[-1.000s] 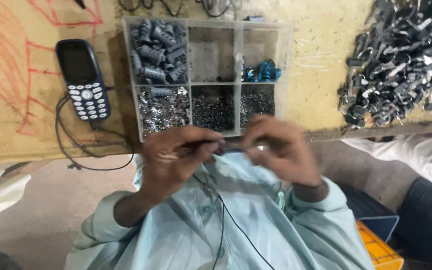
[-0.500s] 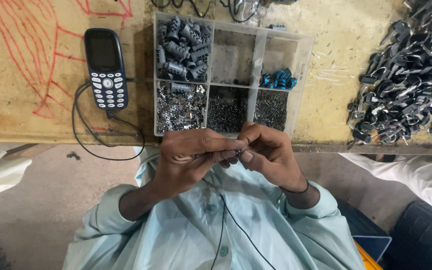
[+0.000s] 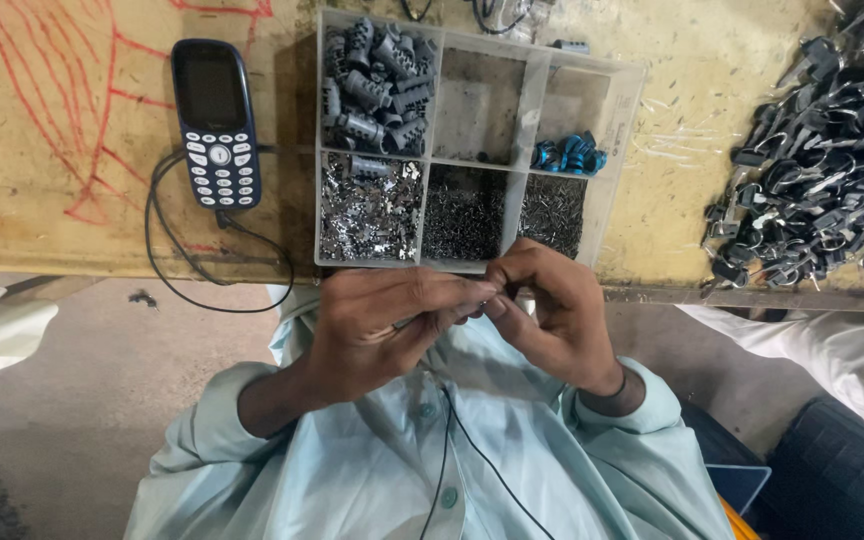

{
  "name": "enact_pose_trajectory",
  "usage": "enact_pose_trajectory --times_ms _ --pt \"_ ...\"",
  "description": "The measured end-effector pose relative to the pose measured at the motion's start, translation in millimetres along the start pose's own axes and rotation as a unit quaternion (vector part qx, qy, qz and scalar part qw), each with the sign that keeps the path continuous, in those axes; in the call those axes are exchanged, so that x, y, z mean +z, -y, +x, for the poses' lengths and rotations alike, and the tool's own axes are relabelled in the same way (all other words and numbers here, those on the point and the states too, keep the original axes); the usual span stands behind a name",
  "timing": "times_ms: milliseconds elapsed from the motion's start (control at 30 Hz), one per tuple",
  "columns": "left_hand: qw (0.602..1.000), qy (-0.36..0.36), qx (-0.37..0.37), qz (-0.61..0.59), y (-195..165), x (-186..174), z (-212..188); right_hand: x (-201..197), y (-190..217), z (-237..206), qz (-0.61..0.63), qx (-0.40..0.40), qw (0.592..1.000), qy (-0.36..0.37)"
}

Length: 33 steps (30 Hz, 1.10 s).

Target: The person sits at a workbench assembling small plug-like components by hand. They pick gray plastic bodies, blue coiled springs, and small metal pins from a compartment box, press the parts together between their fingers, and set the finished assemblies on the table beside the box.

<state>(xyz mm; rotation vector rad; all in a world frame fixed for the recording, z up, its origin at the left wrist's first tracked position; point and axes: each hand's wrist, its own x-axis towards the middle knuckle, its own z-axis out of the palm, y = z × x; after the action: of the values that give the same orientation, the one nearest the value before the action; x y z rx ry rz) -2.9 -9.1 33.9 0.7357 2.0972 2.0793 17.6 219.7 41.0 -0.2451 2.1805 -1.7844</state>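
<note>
My left hand and my right hand meet fingertip to fingertip just below the table edge, over my pale blue shirt. Between the fingers of both sits a small part, mostly hidden; I cannot tell its kind. Right above the hands stands a clear compartment box. It holds grey metal cylinders, shiny metal clips, tiny dark pins and a few blue pieces.
A dark blue keypad phone lies on the wooden table at left, with a black cable looping off the edge. A heap of black and silver parts lies at the right. A thin black cord runs down my shirt.
My hands have drawn together and now touch at the fingertips. The view has shifted, so the box and phone sit further right in the frame.
</note>
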Motion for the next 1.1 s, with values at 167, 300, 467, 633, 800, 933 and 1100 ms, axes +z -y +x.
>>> enact_pose_trajectory --times_ms 167,300,467,633,800,933,1100 --pt "0.998 -0.028 -0.057 0.011 -6.9 1.6 -0.8 -2.0 2.7 0.8 -0.144 -0.074 0.987 -0.018" --pt "0.995 -0.029 -0.068 0.072 -6.4 2.2 -0.6 3.0 -2.6 -2.5 -0.085 -0.079 0.993 -0.021" --pt "0.957 -0.010 -0.231 -0.173 1.8 1.8 -0.7 11.6 -10.7 -8.6 0.215 0.083 0.973 -0.022" --pt "0.932 -0.055 -0.237 -0.270 16.4 15.4 9.2 9.4 -18.3 -0.9 0.189 0.076 0.976 -0.080" --pt "0.953 -0.113 -0.190 -0.209 29.4 15.2 16.1 -0.4 -13.1 18.8 -0.153 0.005 0.983 -0.105" --pt "0.953 -0.101 -0.217 -0.185 29.5 9.0 13.8 -13.6 16.1 27.4 -0.304 -0.016 0.949 -0.075" --pt "0.971 -0.086 -0.193 -0.107 26.0 3.8 12.4 -37.8 32.9 26.4 -0.472 0.046 0.880 -0.027"
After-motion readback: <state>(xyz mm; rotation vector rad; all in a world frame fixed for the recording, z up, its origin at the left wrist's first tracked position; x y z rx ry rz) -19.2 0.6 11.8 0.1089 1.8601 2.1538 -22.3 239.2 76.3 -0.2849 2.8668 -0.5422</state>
